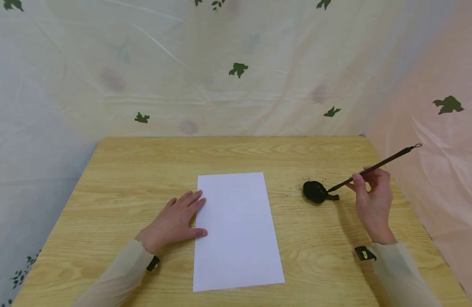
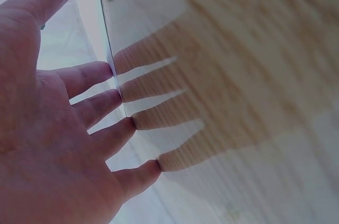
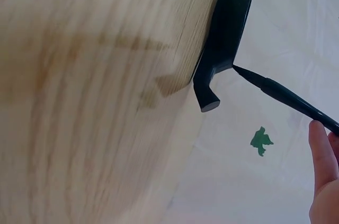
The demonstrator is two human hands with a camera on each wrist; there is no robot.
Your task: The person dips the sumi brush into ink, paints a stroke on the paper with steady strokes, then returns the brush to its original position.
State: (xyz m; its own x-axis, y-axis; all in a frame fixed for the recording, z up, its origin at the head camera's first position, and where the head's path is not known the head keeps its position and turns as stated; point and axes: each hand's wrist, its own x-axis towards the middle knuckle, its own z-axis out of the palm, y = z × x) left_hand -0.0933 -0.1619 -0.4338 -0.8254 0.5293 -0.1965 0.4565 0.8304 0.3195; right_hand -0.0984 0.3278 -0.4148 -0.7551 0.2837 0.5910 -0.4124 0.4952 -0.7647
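In the head view my right hand (image 1: 375,200) pinches a dark ink brush (image 1: 385,162) with a hanging loop at its top end. The brush slants down to the left, and its tip meets the rim of a small black ink dish (image 1: 314,192) with a short curved handle. The right wrist view shows the dark pointed bristles (image 3: 249,74) at the rim of the dish (image 3: 225,30). A sheet of white paper (image 1: 236,234) lies on the table. On its left edge rests my left hand (image 1: 174,221), fingers spread and straight, the fingertips touching the paper.
The wood-grain table (image 1: 117,183) carries dark specks (image 1: 298,187) beside the dish. Behind it hangs a pale curtain (image 1: 174,76) with green leaf-like prints, and a pinkish one (image 1: 443,170) stands close on the right. Dark straps sit at both wrists.
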